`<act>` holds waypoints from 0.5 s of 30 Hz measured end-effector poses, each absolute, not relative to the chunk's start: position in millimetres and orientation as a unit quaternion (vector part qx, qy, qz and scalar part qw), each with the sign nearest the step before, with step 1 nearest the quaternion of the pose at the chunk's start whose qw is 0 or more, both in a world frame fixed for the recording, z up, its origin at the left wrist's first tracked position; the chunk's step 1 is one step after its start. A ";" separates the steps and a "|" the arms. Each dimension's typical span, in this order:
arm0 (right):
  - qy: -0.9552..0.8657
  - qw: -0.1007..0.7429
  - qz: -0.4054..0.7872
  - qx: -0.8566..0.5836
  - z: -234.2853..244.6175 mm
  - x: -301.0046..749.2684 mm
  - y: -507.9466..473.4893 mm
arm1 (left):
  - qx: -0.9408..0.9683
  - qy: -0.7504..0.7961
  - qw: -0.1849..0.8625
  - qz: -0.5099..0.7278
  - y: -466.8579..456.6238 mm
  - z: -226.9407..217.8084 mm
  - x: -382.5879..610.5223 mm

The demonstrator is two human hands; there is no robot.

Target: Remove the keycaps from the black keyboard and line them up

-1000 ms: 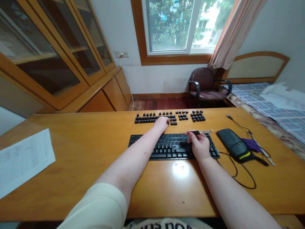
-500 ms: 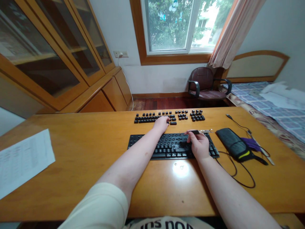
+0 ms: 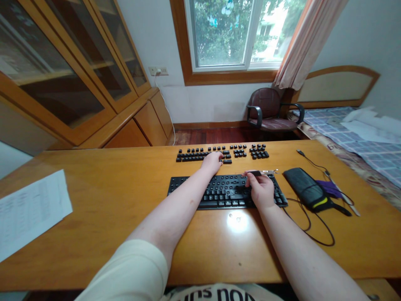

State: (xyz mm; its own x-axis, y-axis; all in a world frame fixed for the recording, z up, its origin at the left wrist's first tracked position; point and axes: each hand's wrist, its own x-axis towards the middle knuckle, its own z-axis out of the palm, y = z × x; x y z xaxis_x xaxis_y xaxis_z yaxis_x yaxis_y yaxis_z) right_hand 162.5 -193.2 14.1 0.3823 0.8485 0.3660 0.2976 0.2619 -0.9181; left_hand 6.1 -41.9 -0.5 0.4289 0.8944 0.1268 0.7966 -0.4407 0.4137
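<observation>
A black keyboard [image 3: 219, 191] lies mid-table on the wooden desk [image 3: 125, 200]. Behind it, rows of loose black keycaps [image 3: 247, 151] are laid out in keyboard order. My left hand [image 3: 212, 162] reaches over the keyboard and rests on the loose keycaps, fingers curled down; what they grip is hidden. My right hand [image 3: 262, 190] sits on the keyboard's right part, fingers pinched on a small dark tool [image 3: 255, 173] with a thin metal end pointing right.
A black pouch [image 3: 308, 190] with a yellow strip, a purple item [image 3: 328, 188] and a black cable [image 3: 313, 234] lie right of the keyboard. A printed sheet [image 3: 29, 211] lies at the left edge. An armchair [image 3: 271, 110], cabinets and a bed stand beyond.
</observation>
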 end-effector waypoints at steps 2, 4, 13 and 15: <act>-0.510 0.608 0.222 -0.566 14.9 162.2 -193.3 | 0.835 0.507 0.139 0.162 -42.6 -0.8 7.0; -0.510 0.608 0.219 -0.567 15.1 162.0 -193.4 | 0.838 0.505 0.129 0.160 -43.7 -0.6 7.9; -0.501 0.617 0.230 -0.561 12.7 161.7 -193.0 | 0.903 0.392 0.028 0.176 -57.3 6.5 11.1; -0.501 0.618 0.232 -0.560 12.2 161.9 -192.8 | 0.926 0.337 -0.001 0.172 -58.6 4.8 12.3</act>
State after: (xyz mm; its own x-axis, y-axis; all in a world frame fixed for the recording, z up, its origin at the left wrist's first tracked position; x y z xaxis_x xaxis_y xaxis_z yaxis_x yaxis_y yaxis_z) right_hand 161.9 -192.8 12.2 0.3904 0.8478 0.3589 0.2736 0.2653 -0.9245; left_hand 12.3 -58.6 4.8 0.7142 0.6231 0.3188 0.6239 -0.7732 0.1137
